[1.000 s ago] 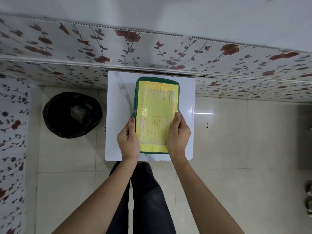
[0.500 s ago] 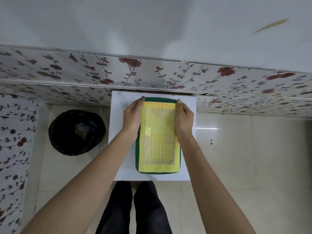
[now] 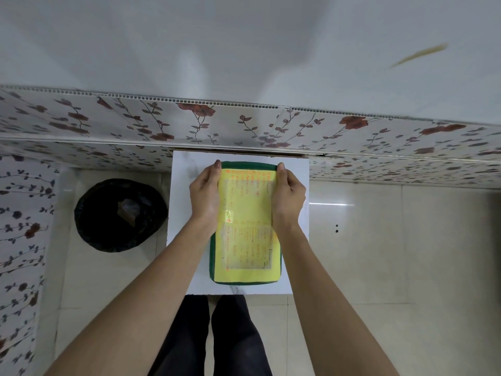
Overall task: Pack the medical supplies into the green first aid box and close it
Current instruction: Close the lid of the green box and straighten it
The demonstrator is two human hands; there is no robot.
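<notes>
The green first aid box (image 3: 245,223) lies flat and closed on a small white table (image 3: 184,240) that stands against a wall panelled with a red flower pattern (image 3: 244,126). Its top face is covered by a yellow sheet (image 3: 248,270) printed with orange writing too blurred to read, and part of that sheet lies under a clear glossy film; the green shows only as a narrow band along the far end, the left side and the near edge. The box runs lengthwise away from the person, its near end close to the table's front edge. The left hand (image 3: 204,195) lies along the far left side of the box and the right hand (image 3: 287,195) along the far right side, both with fingers curled down over the edges, gripping the box between them. What the box holds cannot be seen. On the tiled floor to the left of the table stands a round bin lined with a black bag (image 3: 120,214), with a crumpled scrap of pale rubbish inside it.
</notes>
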